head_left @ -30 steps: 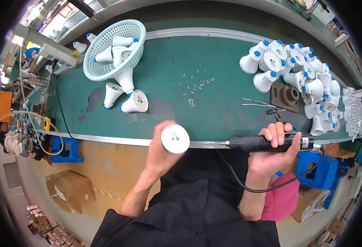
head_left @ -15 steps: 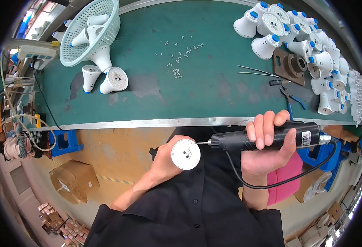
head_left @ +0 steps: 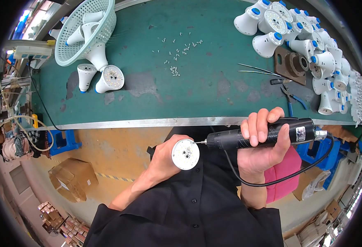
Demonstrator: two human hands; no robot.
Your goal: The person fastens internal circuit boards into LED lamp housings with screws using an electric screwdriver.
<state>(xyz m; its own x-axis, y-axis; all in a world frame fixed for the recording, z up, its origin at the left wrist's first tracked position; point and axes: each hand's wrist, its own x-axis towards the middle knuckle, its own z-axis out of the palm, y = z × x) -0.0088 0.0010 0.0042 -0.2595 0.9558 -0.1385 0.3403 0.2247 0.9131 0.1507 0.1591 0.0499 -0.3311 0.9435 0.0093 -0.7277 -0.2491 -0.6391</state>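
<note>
My left hand [head_left: 164, 158] is wrapped round a white LED bulb [head_left: 186, 155], holding it with its round circuit-board face towards me. My right hand [head_left: 256, 159] grips a black electric screwdriver [head_left: 226, 139] lying level, with a cord looping from its rear end. The thin bit reaches the upper right rim of the bulb's face; whether a screw sits at its tip is too small to tell. Both hands are in front of the bench edge. On the green bench [head_left: 181, 92] lie scattered small screws [head_left: 175, 71].
A pale green basket [head_left: 61, 49] of bulbs stands at the back left, with more bulbs [head_left: 111, 78] beside it. Many bulbs [head_left: 323, 61] crowd the right side. Nearby lie pliers [head_left: 290, 96], metal rods [head_left: 257, 72] and a plate with a round fixture [head_left: 294, 64].
The screwdriver and my right hand have shifted slightly left, and the bit now overlaps the bulb's rim. My left hand keeps its hold on the bulb. The camera view has shifted a little.
</note>
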